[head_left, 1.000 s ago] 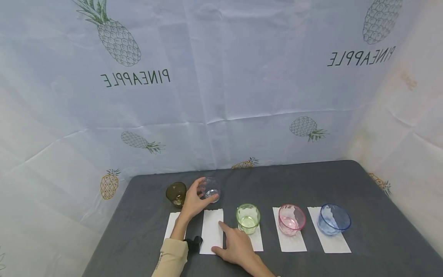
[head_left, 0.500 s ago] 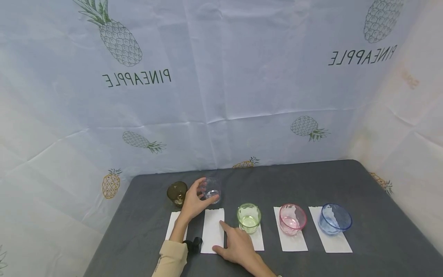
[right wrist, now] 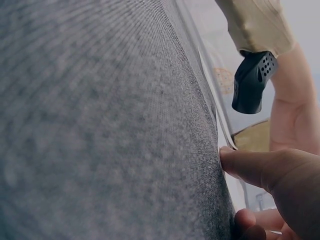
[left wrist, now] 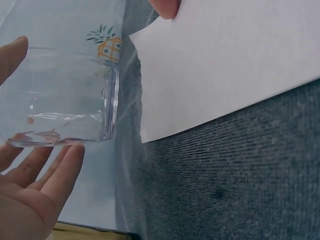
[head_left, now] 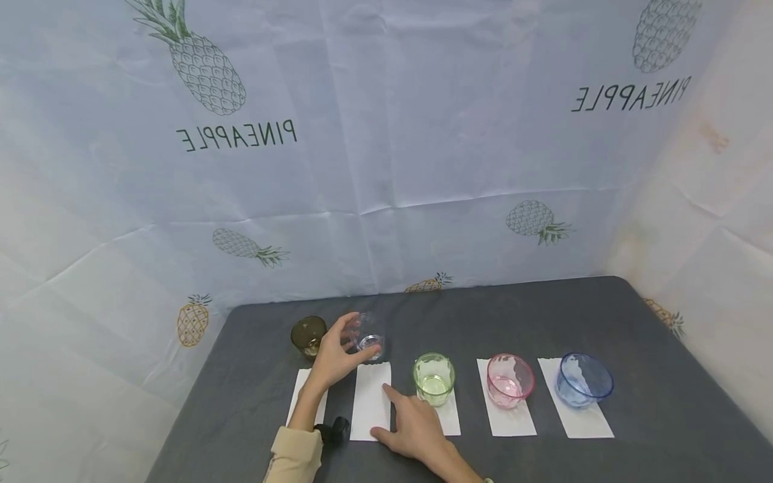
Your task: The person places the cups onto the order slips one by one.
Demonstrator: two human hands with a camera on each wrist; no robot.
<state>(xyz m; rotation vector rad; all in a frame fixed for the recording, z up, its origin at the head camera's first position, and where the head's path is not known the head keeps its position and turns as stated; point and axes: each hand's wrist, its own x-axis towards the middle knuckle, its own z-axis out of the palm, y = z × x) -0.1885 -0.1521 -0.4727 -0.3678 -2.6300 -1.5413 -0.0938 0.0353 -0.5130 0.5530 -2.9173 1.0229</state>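
A clear glass cup (head_left: 370, 329) is gripped by my left hand (head_left: 335, 352), thumb on one side and fingers on the other. In the left wrist view the same clear cup (left wrist: 65, 95) shows between the thumb and curved fingers, its thick base close to the torn far end of a white paper strip (left wrist: 215, 70). My right hand (head_left: 413, 429) rests at the right edge of that paper strip (head_left: 368, 409), index finger and thumb extended and touching it. From the right wrist, the right hand (right wrist: 285, 175) shows its thumb against the paper's edge.
A dark brown glass cup (head_left: 308, 335) stands at the back left, behind another paper strip (head_left: 300, 396) partly hidden by the left arm. Rightward, green (head_left: 434, 380), pink (head_left: 510, 381) and blue (head_left: 583, 381) glass cups stand on paper strips. A patterned curtain (head_left: 423, 147) hangs behind the grey table (head_left: 664, 416).
My left hand has shifted slightly nearer with the clear glass cup, toward the far end of the paper strip. The right hand has stayed in place.
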